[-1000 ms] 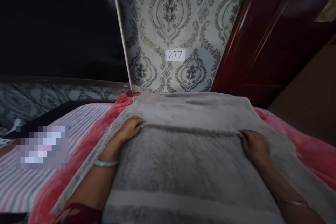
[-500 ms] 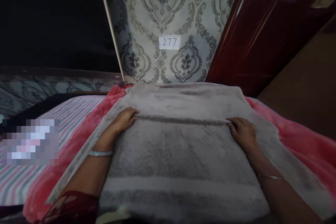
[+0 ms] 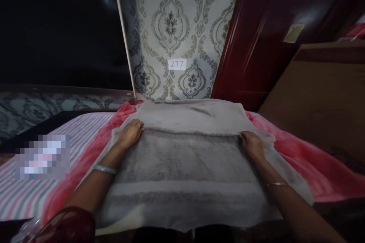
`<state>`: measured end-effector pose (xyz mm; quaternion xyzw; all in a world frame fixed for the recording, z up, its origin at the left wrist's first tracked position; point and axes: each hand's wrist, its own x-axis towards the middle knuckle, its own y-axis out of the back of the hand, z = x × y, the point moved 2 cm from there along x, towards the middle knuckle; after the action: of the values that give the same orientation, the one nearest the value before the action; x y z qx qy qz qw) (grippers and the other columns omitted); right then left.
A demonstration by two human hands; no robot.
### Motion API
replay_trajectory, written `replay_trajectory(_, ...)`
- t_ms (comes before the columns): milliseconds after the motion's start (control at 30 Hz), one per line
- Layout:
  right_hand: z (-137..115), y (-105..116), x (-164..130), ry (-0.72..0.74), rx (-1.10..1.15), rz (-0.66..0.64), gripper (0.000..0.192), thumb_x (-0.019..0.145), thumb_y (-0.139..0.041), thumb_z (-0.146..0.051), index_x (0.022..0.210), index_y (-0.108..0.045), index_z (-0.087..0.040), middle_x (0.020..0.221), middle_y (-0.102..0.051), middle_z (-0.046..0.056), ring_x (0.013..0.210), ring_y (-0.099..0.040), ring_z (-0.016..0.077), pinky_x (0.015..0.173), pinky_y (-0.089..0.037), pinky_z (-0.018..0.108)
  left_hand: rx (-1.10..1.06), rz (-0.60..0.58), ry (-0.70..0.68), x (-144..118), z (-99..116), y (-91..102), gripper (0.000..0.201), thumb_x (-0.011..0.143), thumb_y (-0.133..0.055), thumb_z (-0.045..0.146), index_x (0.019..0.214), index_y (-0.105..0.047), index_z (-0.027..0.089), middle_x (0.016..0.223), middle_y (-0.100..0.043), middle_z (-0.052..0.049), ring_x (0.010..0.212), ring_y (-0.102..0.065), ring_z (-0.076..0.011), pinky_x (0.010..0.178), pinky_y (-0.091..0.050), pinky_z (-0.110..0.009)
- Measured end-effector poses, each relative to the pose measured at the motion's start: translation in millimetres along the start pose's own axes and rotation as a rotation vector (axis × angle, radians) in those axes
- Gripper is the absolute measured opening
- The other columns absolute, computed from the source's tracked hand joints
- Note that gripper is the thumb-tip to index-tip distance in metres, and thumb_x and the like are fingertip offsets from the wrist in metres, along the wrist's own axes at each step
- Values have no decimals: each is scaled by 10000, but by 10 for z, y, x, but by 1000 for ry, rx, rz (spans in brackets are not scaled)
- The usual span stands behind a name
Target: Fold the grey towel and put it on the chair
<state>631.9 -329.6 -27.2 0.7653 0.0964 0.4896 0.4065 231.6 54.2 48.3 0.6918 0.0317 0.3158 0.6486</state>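
Both hands pinching the folded edge of a grey towel on a bed

The left hand [image 3: 129, 133] and right hand [image 3: 252, 145] each grip a corner of the upper layer's edge on the grey towel [image 3: 185, 159], a plush terry cloth with a paler woven band near its front, lying across a fuzzy pink blanket [image 3: 299, 152] beside a striped sheet [image 3: 80, 129]; patterned wallpaper [image 3: 171, 26] behind carries a "277" label [image 3: 176, 64]

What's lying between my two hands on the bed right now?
In the head view, only the grey towel lies between the left hand and the right hand; its folded edge runs from one to the other, with nothing else on that stretch.
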Motion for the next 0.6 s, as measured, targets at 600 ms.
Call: replay_trajectory(600, -631, 2681, -132, 111, -259, 365, 520, 1040, -275, -561, 1073, -679, -234, 1000, -696, 148, 943, -653, 313, 690, -457, 397, 403, 335, 191, -871, 392, 2170, 521, 1014, -320, 527, 977, -641, 118, 995, -656, -122, 1025, -644, -288, 805, -442, -343)
